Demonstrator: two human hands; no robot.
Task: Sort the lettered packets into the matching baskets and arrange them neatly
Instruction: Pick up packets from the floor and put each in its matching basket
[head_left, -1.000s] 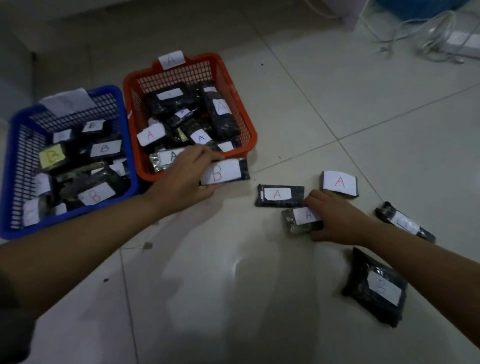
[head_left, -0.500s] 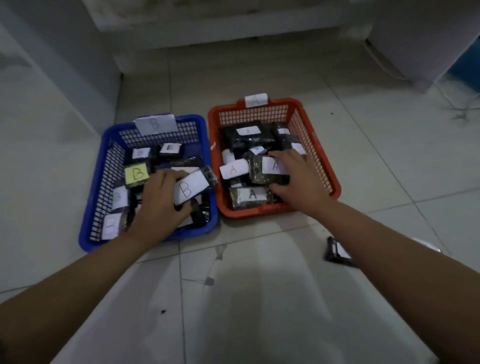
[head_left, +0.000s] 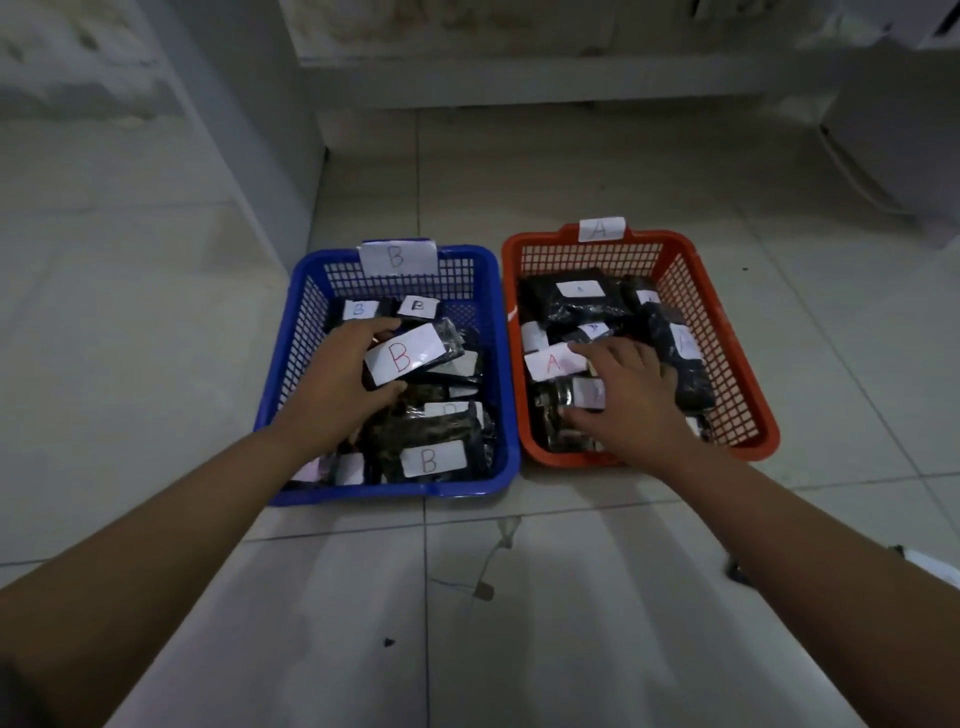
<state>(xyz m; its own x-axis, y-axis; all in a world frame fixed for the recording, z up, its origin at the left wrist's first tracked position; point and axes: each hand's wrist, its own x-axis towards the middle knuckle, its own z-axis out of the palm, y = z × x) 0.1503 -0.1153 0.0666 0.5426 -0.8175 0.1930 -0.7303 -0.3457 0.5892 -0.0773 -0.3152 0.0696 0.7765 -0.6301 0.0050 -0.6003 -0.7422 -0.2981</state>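
Observation:
Two mesh baskets stand side by side on the tiled floor. The blue basket (head_left: 498, 364) carries a B label and holds several dark packets with white B labels. The orange basket (head_left: 737, 374) carries an A label and holds several dark A packets. My left hand (head_left: 337, 395) is inside the blue basket and grips a dark packet with a red B on its label (head_left: 410, 356), fingers above and thumb below it. My right hand (head_left: 623, 405) lies inside the orange basket, fingers spread over the A packets, covering a silvery packet (head_left: 563, 400).
A wall corner (head_left: 249, 171) stands behind and left of the blue basket. A low ledge (head_left: 545, 78) runs along the back. At the right edge, beside my right forearm, lies a dark packet (head_left: 737, 569) on the floor. A white cable (head_left: 852, 176) trails at far right.
Both hands carried their packets from the floor into the baskets: the left with the B packet into the blue one, the right with an A packet into the orange one. The view swung left.

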